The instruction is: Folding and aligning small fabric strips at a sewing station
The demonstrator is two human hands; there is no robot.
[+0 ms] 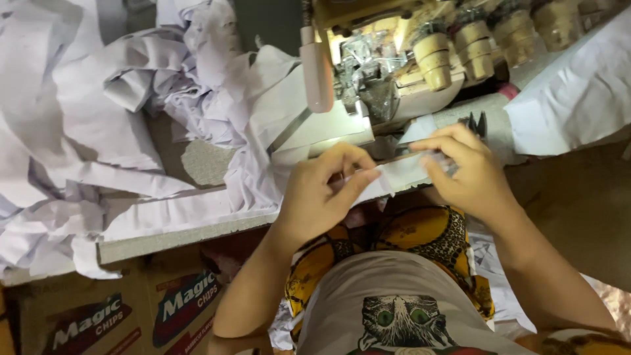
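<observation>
My left hand (pixel 323 190) pinches the near end of a narrow white fabric strip (pixel 399 172) at the front edge of the sewing table (pixel 171 240). My right hand (pixel 463 169) holds the other end of the same strip, fingers curled over it, just in front of the sewing machine (pixel 394 66). The strip lies stretched between both hands. Small dark scissors (pixel 476 123) poke up just behind my right hand.
A large heap of white cloth pieces (pixel 98 131) covers the table's left side. Several thread cones (pixel 434 59) stand on the machine. White fabric (pixel 578 92) lies at the right. A printed cardboard box (pixel 131 309) sits under the table's left.
</observation>
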